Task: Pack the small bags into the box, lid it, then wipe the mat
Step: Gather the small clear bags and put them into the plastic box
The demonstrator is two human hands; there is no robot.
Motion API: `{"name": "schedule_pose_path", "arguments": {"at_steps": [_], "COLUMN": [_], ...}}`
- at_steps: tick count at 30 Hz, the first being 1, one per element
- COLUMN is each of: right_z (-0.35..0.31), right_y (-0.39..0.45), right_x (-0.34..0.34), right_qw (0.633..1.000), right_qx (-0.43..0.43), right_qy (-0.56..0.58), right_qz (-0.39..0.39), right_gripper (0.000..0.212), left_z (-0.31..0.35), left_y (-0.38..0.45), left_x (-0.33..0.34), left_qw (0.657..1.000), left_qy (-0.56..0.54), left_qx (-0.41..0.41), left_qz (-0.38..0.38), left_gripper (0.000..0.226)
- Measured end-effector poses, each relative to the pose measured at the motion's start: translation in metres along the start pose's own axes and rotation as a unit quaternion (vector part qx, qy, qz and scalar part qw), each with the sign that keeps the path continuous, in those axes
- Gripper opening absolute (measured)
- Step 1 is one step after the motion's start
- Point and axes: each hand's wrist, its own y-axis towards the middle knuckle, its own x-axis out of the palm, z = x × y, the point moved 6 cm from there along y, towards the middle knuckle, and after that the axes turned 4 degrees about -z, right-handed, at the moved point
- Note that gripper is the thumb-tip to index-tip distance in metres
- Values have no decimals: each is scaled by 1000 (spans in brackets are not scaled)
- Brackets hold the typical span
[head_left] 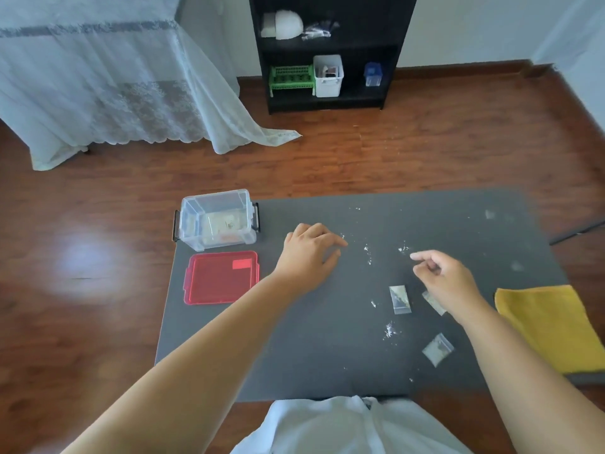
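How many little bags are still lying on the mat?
3. One small bag lies mid-mat, one is partly hidden under the right hand, one lies nearer the person. More may be inside the box.

A black bookshelf (330, 50) stands against a pale wall (474, 24); lace curtain (108, 86) trails onto glossy wooden floor (393, 152).

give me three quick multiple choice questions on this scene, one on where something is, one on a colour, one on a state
1. Where does the lid lie?
A. on the box
B. on the mat beside the box
C. on the shelf

2. What colour is the cloth?
A. yellow
B. blue
C. white

3. What state is the box in?
A. lidded
B. tipped over
C. open and upright

Answers: 1 B, it lies flat on the mat; 2 A, yellow at the mat's right edge; 3 C, its top is uncovered.
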Motion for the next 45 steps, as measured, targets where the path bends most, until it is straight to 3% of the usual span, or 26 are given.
{"name": "schedule_pose_path", "arguments": {"at_steps": [7, 14, 18, 24, 27, 30, 32, 35, 39, 45], "right_z": [62, 63, 62, 64, 63, 63, 66, 64, 65, 67], "right_y": [-20, -26, -23, -18, -22, -34, -41, -47, -44, -38], "right_x": [-34, -22, -16, -10, -14, -14, -11, -2, 4, 9], "right_qw": [997, 979, 970, 985, 986, 946, 914, 882, 878, 875], "right_qx": [25, 33, 37, 11, -43, -97, -112, -142, -143, -133], "right_qy": [-72, -199, -237, -172, -110, -156, -218, -296, -319, -347], "right_qz": [-7, 34, 39, -16, -118, -269, -323, -338, -328, -309], "right_gripper": [28, 45, 35, 2, 9, 13, 13, 25, 40, 29], "left_z": [63, 91, 93, 88, 88, 87, 86, 85, 88, 88], "left_y": [10, 9, 13, 17, 18, 19, 19, 21, 21, 17], "left_x": [80, 128, 134, 136, 137, 137, 137, 136, 135, 136], "left_qw": [983, 947, 942, 949, 950, 952, 952, 949, 949, 961], "left_qy": [39, 112, 127, 115, 119, 100, 81, 91, 115, 79], "left_qx": [36, 52, 45, -9, -11, -23, -40, -58, -62, -66], "left_qz": [-175, -298, -306, -295, -288, -289, -293, -296, -288, -258], "left_gripper": [28, 51, 50, 39, 43, 47, 43, 37, 39, 35]}}
